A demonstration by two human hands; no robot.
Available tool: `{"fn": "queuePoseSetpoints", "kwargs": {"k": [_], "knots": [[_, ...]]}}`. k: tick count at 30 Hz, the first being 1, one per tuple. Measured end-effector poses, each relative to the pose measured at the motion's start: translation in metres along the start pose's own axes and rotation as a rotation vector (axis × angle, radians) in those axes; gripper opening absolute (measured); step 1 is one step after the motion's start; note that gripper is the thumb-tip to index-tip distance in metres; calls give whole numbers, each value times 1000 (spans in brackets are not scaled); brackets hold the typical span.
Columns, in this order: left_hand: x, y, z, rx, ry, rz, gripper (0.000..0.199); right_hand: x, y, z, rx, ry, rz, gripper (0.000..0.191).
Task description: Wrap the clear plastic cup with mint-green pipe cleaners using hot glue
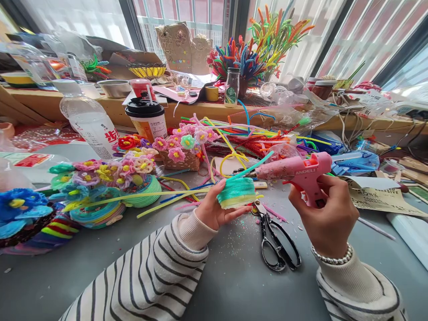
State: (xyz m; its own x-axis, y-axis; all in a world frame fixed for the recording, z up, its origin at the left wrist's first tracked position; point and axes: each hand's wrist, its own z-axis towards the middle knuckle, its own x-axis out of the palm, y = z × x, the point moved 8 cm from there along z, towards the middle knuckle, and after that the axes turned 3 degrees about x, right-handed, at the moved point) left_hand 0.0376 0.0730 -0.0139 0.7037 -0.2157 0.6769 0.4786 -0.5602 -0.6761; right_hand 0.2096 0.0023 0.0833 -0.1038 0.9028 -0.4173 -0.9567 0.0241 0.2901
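My left hand (214,208) holds up a small round pot wrapped in pipe cleaners (236,192), green above and pale yellow at the bottom. A loose green end sticks up from it to the right. In my right hand (329,209) is a pink hot glue gun (297,171), gripped by its handle. Its nozzle points left and reaches the pot's upper edge; whether it touches, I cannot tell. A clear glue stick shows at the gun's back. Black-handled scissors (279,243) lie on the table between my hands, below the gun.
Pipe-cleaner flowers in wrapped pots (100,207) stand at the left, with a flower basket (180,158) behind. A water bottle (87,118) and a lidded paper cup (147,118) are near the ledge. Loose pipe cleaners (254,138) pile at the back; sandpaper (381,203) lies right.
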Motion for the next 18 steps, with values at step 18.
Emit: {"fn": "queuePoseSetpoints", "kwargs": {"k": [18], "knots": [[2, 0, -1, -6, 8, -17, 56, -5, -6, 0, 3, -11, -21, 31]]}}
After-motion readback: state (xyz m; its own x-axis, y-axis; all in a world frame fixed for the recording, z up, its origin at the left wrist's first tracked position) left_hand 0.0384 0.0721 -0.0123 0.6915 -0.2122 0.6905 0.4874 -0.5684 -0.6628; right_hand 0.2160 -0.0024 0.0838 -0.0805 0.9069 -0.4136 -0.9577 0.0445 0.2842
